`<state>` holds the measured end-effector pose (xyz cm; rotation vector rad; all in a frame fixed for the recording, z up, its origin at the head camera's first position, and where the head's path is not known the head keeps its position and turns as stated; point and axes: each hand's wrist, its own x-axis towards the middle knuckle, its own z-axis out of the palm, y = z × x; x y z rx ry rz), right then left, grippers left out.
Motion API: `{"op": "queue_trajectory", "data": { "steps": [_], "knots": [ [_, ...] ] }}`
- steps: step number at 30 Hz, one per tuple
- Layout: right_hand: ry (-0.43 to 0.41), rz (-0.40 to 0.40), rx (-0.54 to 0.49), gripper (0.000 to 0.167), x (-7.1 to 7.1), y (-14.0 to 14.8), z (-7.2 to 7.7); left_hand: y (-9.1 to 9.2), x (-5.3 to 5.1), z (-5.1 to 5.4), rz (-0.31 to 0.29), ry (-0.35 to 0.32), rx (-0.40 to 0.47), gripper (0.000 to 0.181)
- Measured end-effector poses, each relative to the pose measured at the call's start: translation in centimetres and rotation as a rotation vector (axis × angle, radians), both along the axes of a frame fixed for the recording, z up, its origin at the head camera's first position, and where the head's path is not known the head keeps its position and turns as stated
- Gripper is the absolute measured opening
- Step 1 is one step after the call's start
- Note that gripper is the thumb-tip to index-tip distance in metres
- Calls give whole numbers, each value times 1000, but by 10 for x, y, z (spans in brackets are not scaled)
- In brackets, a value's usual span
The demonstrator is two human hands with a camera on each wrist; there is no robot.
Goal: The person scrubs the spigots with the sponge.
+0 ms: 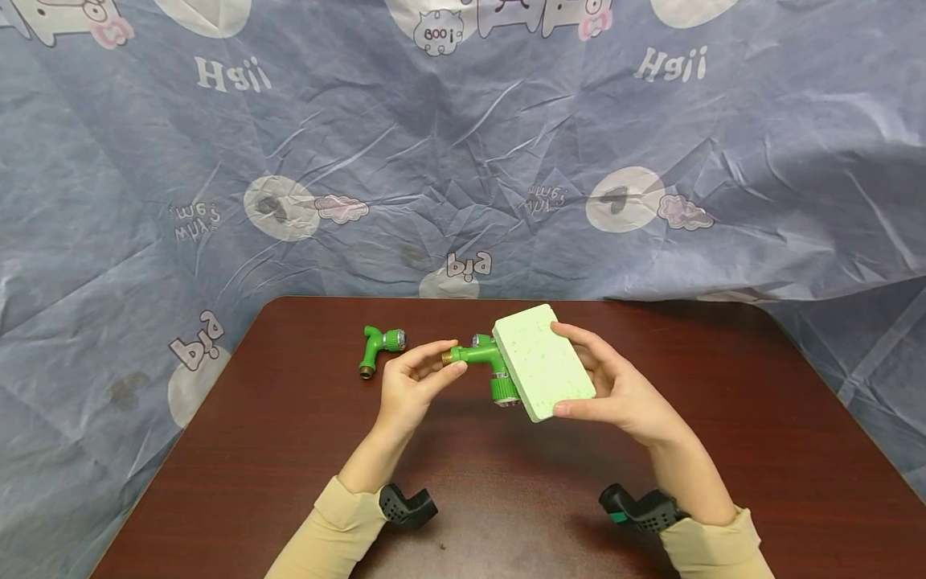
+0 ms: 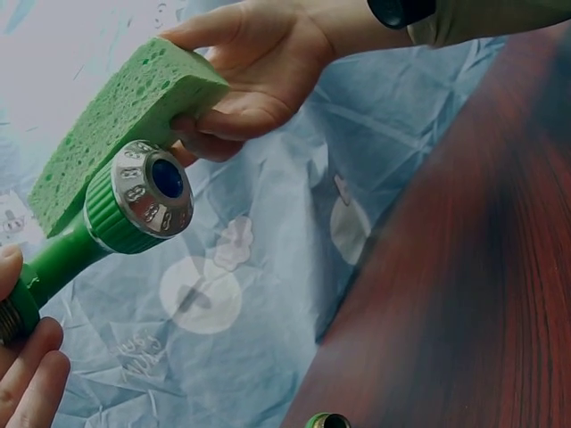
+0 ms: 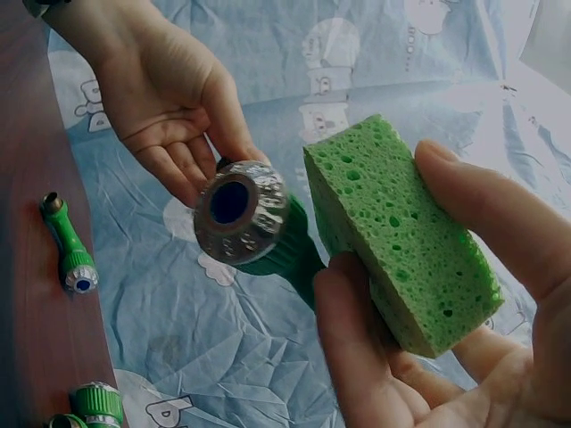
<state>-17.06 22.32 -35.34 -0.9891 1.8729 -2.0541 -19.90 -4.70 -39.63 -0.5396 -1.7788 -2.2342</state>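
Observation:
My left hand (image 1: 407, 394) pinches a green garden tap (image 1: 477, 354) by its brass threaded end, above the table. A ribbed green collar (image 2: 107, 209) and a silver ring with a dark blue opening form the tap's other end. A pale green sponge (image 1: 544, 362) is gripped by its edges between the thumb and fingers of my right hand (image 1: 629, 394). In the left wrist view the sponge lies along the tap's side; whether it touches I cannot tell. From the head it hides part of the tap.
On the dark wooden table (image 1: 289, 450) another green tap (image 1: 372, 350) lies to the left. A further green tap (image 3: 96, 406) shows partly in the right wrist view. A blue patterned cloth (image 1: 463, 161) hangs behind the table's back edge.

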Motion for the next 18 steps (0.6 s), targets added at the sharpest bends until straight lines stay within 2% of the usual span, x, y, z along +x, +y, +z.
{"op": "queue_trajectory", "data": {
  "steps": [6,18],
  "knots": [
    [-39,19,44,88,3,-7,-2,1,0,-1,-9,-2,12,33],
    [1,-18,26,85,6,-26,-6,4,2,-2,-18,2,20,33]
  ]
}}
